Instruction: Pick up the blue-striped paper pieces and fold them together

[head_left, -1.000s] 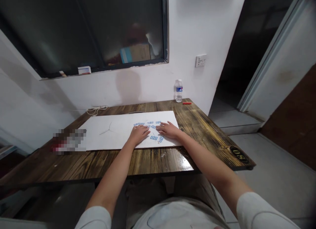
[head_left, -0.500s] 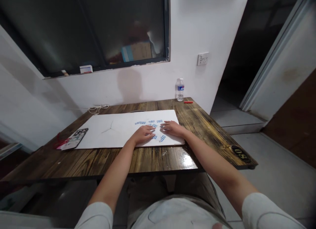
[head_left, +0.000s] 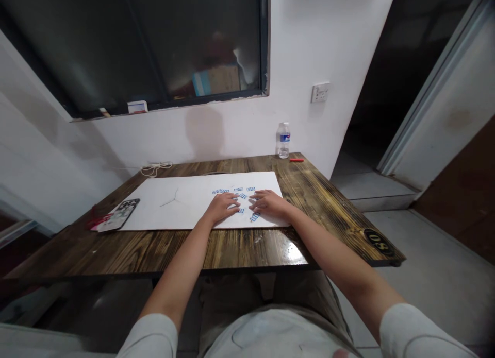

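Note:
Several small blue-and-white cards (head_left: 243, 192) lie scattered on a large white sheet (head_left: 181, 203) spread over a dark wooden table (head_left: 232, 247). My left hand (head_left: 222, 207) rests palm down on the sheet, fingers flat and pointing right, touching the cards. My right hand (head_left: 267, 202) lies flat just beside it, fingers pointing left, covering some of the cards. The fingertips of the two hands almost meet. Some cards are hidden under the hands.
A phone (head_left: 119, 214) lies at the sheet's left edge beside something red. A water bottle (head_left: 283, 140) and a red pen (head_left: 296, 160) are at the table's far right corner. A white cord (head_left: 155, 168) lies by the wall. An open doorway is on the right.
Both hands have slid closer together over the cards, drawing the scattered cards inward. The camera has shifted slightly.

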`<state>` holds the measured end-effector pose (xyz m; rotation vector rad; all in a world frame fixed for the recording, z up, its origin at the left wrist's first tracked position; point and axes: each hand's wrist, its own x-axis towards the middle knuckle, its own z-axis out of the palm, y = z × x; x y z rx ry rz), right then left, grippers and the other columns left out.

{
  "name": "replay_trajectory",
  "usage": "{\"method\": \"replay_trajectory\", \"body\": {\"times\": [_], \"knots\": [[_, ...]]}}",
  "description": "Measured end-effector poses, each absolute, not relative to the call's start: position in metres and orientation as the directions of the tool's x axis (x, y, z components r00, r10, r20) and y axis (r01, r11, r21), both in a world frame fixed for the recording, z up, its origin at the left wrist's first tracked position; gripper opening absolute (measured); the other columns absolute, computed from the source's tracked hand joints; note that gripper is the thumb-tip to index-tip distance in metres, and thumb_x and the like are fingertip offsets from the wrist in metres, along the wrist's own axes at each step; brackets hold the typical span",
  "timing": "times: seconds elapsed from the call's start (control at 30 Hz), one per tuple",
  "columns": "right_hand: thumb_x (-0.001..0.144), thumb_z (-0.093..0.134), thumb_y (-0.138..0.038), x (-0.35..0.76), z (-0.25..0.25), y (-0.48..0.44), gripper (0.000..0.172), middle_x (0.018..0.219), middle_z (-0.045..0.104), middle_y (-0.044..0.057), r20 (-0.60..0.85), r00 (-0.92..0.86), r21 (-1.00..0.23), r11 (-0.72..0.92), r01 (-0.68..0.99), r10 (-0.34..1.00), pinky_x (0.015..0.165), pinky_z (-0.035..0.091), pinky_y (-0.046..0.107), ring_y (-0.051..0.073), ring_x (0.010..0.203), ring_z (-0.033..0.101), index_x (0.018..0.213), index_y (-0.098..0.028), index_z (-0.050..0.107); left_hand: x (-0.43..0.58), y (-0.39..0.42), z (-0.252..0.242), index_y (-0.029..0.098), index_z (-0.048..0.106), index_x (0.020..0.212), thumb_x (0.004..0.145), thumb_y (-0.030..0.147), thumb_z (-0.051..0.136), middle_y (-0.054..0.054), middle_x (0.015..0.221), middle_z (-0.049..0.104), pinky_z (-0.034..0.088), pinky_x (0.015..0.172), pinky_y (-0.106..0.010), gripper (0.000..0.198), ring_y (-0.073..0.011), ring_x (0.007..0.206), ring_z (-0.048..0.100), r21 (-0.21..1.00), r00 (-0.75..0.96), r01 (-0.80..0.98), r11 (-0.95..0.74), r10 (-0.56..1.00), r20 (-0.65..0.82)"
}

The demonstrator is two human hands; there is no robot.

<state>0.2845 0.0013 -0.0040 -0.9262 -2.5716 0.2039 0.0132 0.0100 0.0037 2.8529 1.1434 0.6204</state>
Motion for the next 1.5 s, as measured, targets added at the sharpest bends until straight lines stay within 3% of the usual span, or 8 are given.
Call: {"method": "replay_trajectory", "body": {"times": [0.4, 0.5, 0.7, 0.93, 1.07, 1.2, 1.5], "knots": [[0.089, 0.059, -0.033, 0.282, 0.003, -0.006, 0.019, 0.127, 0.066, 0.006, 0.387, -0.558, -0.218, 0.661, 0.718, 0.734, 0.105, 0.034, 0.047, 0.027, 0.125, 0.052, 0.090, -0.025, 0.077, -0.001, 0.016, 0.002, 0.027, 0.073, 0.103, 0.083, 0.047, 0.067, -0.006, 0.132, 0.062, 0.037, 0.105, -0.045, 0.029, -0.0255, 0.125, 0.053, 0.205, 0.718, 0.593, -0.779, 0.627, 0.302], [0.089, 0.060, -0.032, 0.285, 0.001, 0.000, 0.018, 0.126, 0.066, 0.007, 0.415, -0.575, -0.258, 0.697, 0.669, 0.705, 0.104, 0.037, 0.047, 0.028, 0.123, 0.053, 0.093, -0.025, 0.077, 0.000, 0.014, 0.004, 0.026, 0.073, 0.102, 0.082, 0.048, 0.067, -0.007, 0.129, 0.064, 0.039, 0.103, -0.045, 0.030, -0.0256, 0.123, 0.054, 0.217, 0.717, 0.574, -0.789, 0.613, 0.332], [0.079, 0.075, -0.033, 0.288, 0.000, 0.005, 0.019, 0.117, 0.069, 0.007, 0.439, -0.719, -0.340, 0.840, 0.423, 0.539, 0.098, 0.044, 0.041, 0.025, 0.111, 0.058, 0.097, -0.027, 0.078, 0.010, 0.009, 0.010, 0.024, 0.075, 0.095, 0.092, 0.034, 0.056, -0.006, 0.116, 0.070, 0.042, 0.099, -0.042, 0.022, -0.0226, 0.114, 0.060, 0.181, 0.700, 0.557, -0.811, 0.575, 0.422], [0.074, 0.079, -0.029, 0.284, 0.002, -0.002, 0.013, 0.109, 0.068, 0.008, 0.404, -0.735, -0.390, 0.829, 0.400, 0.544, 0.094, 0.044, 0.038, 0.024, 0.106, 0.054, 0.086, -0.026, 0.079, 0.019, 0.005, 0.013, 0.024, 0.074, 0.090, 0.091, 0.029, 0.056, -0.005, 0.112, 0.072, 0.041, 0.095, -0.043, 0.019, -0.0232, 0.111, 0.061, 0.087, 0.699, 0.586, -0.805, 0.557, 0.448], [0.069, 0.082, -0.037, 0.282, 0.002, -0.002, 0.022, 0.109, 0.066, 0.007, 0.402, -0.753, -0.392, 0.841, 0.374, 0.522, 0.096, 0.041, 0.038, 0.024, 0.108, 0.051, 0.089, -0.028, 0.079, 0.023, 0.002, 0.013, 0.023, 0.073, 0.089, 0.092, 0.030, 0.055, -0.005, 0.110, 0.072, 0.041, 0.094, -0.041, 0.020, -0.0229, 0.109, 0.061, 0.063, 0.717, 0.570, -0.819, 0.533, 0.449], [0.064, 0.086, -0.034, 0.277, 0.000, -0.001, 0.025, 0.105, 0.065, 0.007, 0.325, -0.771, -0.355, 0.826, 0.437, 0.548, 0.092, 0.041, 0.037, 0.024, 0.102, 0.049, 0.087, -0.026, 0.078, 0.025, 0.001, 0.012, 0.023, 0.073, 0.090, 0.092, 0.031, 0.054, -0.005, 0.110, 0.073, 0.041, 0.092, -0.041, 0.020, -0.0232, 0.108, 0.061, 0.056, 0.728, 0.564, -0.824, 0.528, 0.437], [0.069, 0.081, -0.029, 0.267, 0.008, -0.006, 0.018, 0.106, 0.066, 0.005, 0.109, -0.777, -0.307, 0.765, 0.567, 0.620, 0.085, 0.038, 0.034, 0.027, 0.105, 0.049, 0.086, -0.025, 0.076, 0.025, 0.000, 0.012, 0.024, 0.074, 0.090, 0.092, 0.031, 0.054, -0.005, 0.108, 0.073, 0.041, 0.093, -0.041, 0.021, -0.0231, 0.108, 0.061, 0.072, 0.720, 0.567, -0.820, 0.537, 0.440]]}}
